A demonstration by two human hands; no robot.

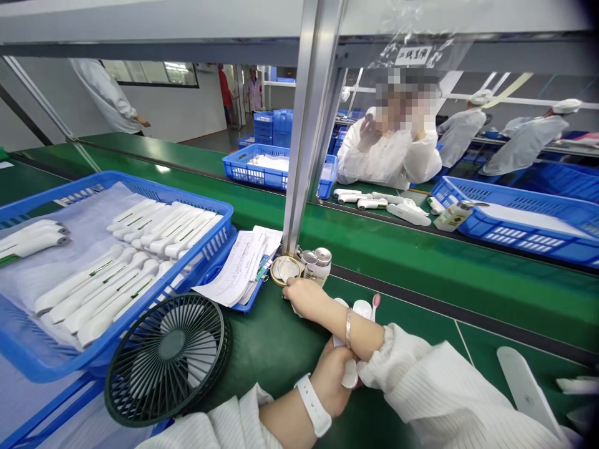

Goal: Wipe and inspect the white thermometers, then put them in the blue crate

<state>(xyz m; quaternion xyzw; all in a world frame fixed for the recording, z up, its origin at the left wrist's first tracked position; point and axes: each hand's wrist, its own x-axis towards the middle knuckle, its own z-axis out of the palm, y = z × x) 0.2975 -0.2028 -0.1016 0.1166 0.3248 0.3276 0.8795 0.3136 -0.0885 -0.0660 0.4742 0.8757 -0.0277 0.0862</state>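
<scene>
My left hand point(331, 379), wearing a white watch strap, is closed around a white plastic part point(350, 374); most of the part is hidden by the hand and my right forearm. My right hand point(307, 298) reaches across above it to the left, fingers bent together beside a round tin point(286, 268) with white material in it. A scrap of white shows under those fingers, too hidden to name. Close behind the right hand stands a small bottle with a metal top point(318, 265). Beyond my right wrist are white round pieces point(362, 308) and a pink-tipped item point(375, 302).
A blue basket point(224, 215) of white handheld housings point(110, 280) stands left, behind a dark green fan point(171, 346). Papers point(238, 265) lie by a metal post point(304, 125). Right lies a white shell point(524, 380). Across the bench sits a co-worker point(393, 149) near another blue basket point(515, 215).
</scene>
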